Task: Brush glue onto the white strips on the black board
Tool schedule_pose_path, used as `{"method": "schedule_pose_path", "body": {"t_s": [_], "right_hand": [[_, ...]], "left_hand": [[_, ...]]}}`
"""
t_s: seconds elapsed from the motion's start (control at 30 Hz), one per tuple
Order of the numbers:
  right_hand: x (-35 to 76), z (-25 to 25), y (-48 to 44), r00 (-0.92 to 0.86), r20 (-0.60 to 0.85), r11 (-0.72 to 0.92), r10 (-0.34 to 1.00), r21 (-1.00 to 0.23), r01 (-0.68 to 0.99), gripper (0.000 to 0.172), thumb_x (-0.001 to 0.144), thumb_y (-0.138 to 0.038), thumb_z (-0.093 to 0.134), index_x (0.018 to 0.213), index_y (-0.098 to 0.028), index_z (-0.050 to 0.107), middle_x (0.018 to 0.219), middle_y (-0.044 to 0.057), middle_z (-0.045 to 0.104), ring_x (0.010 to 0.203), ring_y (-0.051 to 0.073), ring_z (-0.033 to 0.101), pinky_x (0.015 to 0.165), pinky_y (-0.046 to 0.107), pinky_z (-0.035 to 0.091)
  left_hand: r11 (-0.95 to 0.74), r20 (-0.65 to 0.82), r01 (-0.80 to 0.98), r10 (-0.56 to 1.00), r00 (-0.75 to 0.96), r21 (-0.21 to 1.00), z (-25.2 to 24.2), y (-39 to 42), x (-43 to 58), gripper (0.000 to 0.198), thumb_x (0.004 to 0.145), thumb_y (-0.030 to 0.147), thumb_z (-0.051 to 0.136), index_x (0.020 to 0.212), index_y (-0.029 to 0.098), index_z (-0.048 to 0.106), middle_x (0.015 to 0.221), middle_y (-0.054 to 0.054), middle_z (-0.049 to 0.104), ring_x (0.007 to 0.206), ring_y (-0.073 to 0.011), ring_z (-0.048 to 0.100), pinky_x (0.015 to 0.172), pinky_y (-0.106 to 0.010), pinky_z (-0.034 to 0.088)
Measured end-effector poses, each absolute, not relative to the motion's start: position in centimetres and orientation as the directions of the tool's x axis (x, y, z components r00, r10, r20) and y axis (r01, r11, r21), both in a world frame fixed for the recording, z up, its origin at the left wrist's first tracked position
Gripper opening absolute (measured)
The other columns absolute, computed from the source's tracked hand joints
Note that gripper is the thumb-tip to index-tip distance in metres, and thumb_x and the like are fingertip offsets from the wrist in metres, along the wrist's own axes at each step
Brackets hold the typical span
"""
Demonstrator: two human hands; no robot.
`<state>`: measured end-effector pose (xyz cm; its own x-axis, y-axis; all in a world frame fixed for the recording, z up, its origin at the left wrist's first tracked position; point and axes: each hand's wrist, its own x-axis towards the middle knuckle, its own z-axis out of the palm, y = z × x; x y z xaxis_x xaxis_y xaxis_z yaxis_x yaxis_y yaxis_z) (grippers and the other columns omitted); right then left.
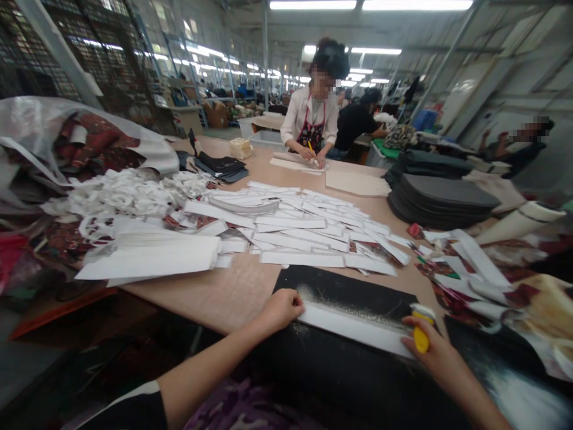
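Two hands work a white strip on a black mat at the near edge of the desk.

The left hand point(283, 309) lies with fingers curled down on the left end of the white strip point(353, 326), which rests on the black mat point(349, 289). The right hand point(432, 352) has its fingers wrapped round a yellow-handled tool point(421, 334) at the strip's right end. Cut white strips point(304, 230) are spread across the desk point(233, 292) beyond; a person in a white jacket point(313, 119) works at the far end.

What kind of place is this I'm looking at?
Probably a factory floor for cutting material: white strips heaped on a long table, stacked dark sheets, and another worker marking pieces under strip lights.
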<state>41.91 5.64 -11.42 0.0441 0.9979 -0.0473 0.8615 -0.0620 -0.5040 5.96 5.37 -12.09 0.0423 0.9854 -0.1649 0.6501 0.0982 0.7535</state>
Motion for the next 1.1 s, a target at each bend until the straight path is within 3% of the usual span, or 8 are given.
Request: {"method": "schedule_pose_path", "body": {"t_s": [0.47, 0.7, 0.97, 1.1], "right_hand": [[40.6, -10.3, 4.9, 0.086, -0.082, -0.111, 0.993, -0.388, 0.915, 0.037, 0.070, -0.038, 0.050, 0.104, -0.025, 0.056, 0.082, 0.003, 0.066, 0.072, 0.023, 0.065, 0.066, 0.030, 0.047], [39.8, -10.0, 3.8, 0.160, -0.029, -0.160, 0.987, -0.347, 0.924, 0.031, 0.077, -0.028, 0.046, 0.107, -0.022, 0.052, 0.082, 0.002, 0.065, 0.073, 0.019, 0.064, 0.065, 0.027, 0.046], [39.0, -10.3, 4.1, 0.143, -0.009, -0.141, 0.990, -0.233, 0.962, 0.044, 0.074, -0.003, 0.040, 0.113, -0.021, 0.050, 0.090, 0.004, 0.066, 0.078, 0.017, 0.064, 0.065, 0.024, 0.043], [38.3, -10.4, 3.9, 0.120, -0.002, -0.118, 0.993, -0.194, 0.974, 0.048, 0.074, 0.000, 0.037, 0.114, -0.021, 0.051, 0.098, 0.006, 0.065, 0.083, 0.019, 0.063, 0.066, 0.025, 0.043]], "left_hand": [[-0.061, -0.061, 0.836, 0.992, 0.112, 0.546, -11.1, 4.2, 6.8, 0.011, 0.076, 0.018, 0.051, 0.071, 0.019, 0.061, 0.076, -0.004, 0.060, 0.080, -0.0192, 0.054, 0.069, -0.026, 0.037], [-0.091, -0.061, 0.848, 0.988, 0.144, 0.523, -11.3, 4.4, 6.7, 0.011, 0.078, 0.018, 0.049, 0.070, 0.018, 0.057, 0.075, -0.003, 0.057, 0.078, -0.0184, 0.053, 0.067, -0.026, 0.036], [-0.102, -0.065, 0.848, 0.985, 0.159, 0.520, -11.9, 4.5, 6.4, 0.012, 0.080, 0.022, 0.047, 0.072, 0.018, 0.055, 0.075, -0.003, 0.056, 0.078, -0.0186, 0.053, 0.069, -0.027, 0.037], [-0.126, -0.060, 0.877, 0.983, 0.173, 0.463, -11.5, 4.3, 6.6, 0.013, 0.082, 0.022, 0.046, 0.073, 0.018, 0.055, 0.076, -0.003, 0.057, 0.079, -0.0189, 0.053, 0.069, -0.027, 0.038]]}}
